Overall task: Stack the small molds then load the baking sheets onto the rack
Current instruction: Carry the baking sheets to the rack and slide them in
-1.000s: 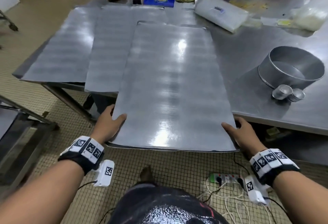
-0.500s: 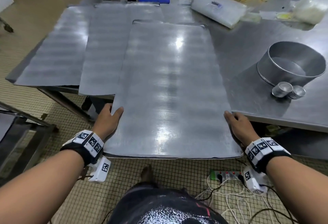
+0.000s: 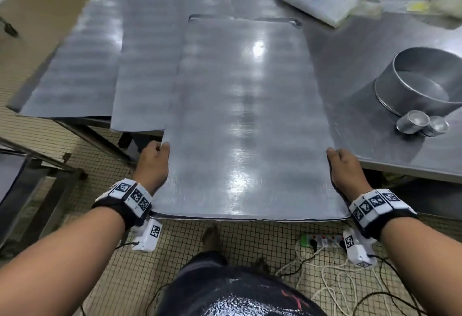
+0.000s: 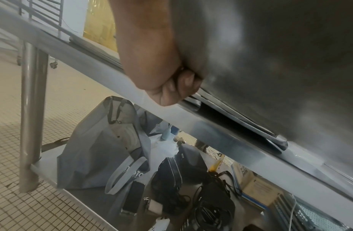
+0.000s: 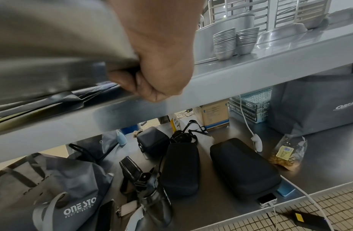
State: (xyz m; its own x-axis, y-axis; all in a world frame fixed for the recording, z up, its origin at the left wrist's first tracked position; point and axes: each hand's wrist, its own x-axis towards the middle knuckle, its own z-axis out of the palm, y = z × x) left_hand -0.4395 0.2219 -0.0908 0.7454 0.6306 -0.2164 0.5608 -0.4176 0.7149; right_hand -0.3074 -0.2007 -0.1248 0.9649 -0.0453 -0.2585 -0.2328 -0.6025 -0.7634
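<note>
Left hand point(image 3: 153, 163): closed on the left long edge of the top baking sheet point(image 3: 246, 120), thumb on the upper face, fingers point(image 4: 183, 87) curled beneath, as the left wrist view confirms. Right hand point(image 3: 346, 168): closed likewise on the right long edge, thumb above, fingers point(image 5: 130, 84) tucked under. Both grips sit near the sheet's near end, which overhangs the front edge of the table point(image 3: 390, 148).

Beneath the gripped sheet, the wrist views show further sheet edges stacked at the table's front edge. Two more baking sheets point(image 3: 147, 65) lie side by side toward the table's left end, also overhanging the front.

Small molds point(image 3: 422, 122): two nested stacks at the front right of the table, touching each other and just beside a large round pan point(image 3: 425, 83). Stacking judged complete.

Step in hand, by judgement: loading has begun, first sheet being taken up. Next move calls for a level lift clear of the sheets below, then a turn to the rack point(image 3: 30, 178), apparently at the person's left. Risk: the wide, thin sheet flexing or tilting.
</note>
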